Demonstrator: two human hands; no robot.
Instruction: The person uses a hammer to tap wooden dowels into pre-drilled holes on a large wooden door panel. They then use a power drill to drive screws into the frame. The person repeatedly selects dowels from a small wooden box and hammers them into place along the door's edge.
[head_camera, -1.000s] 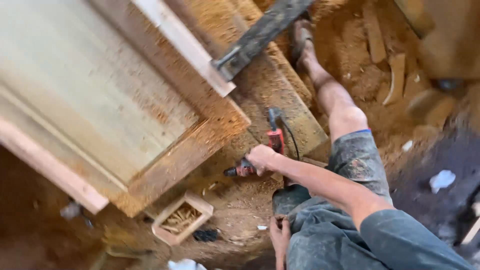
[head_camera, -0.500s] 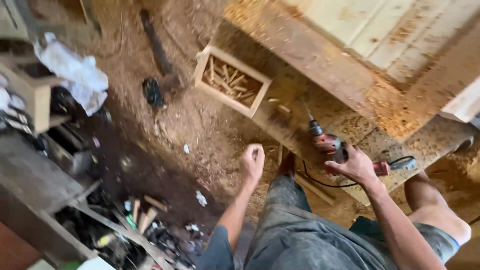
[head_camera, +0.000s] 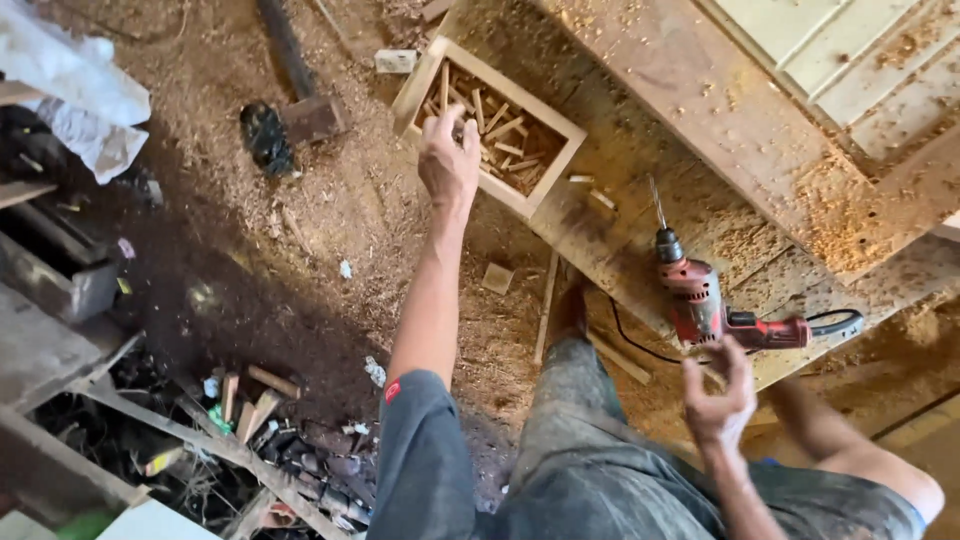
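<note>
While the left hand (head_camera: 449, 160) reaches open into the peg box (head_camera: 490, 125), the empty, half-curled right hand (head_camera: 718, 398) could knock the drill (head_camera: 700, 300) off its plank (head_camera: 720, 130).

The person wears a dark grey-blue short-sleeved shirt with a small red mark at the sleeve hem, and dusty, stained grey shorts edged in blue. Forearms, left hand (head_camera: 449, 165) and right hand (head_camera: 718, 395) are bare.

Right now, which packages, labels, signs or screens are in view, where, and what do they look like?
Small box: pale, rectangular, on the sawdust floor just left of the wooden tray.
Sleeve patch: small, red and white, on the grey left sleeve.
Crumpled white plastic wrap: top left, over a shelf.
No signs or screens.
</note>
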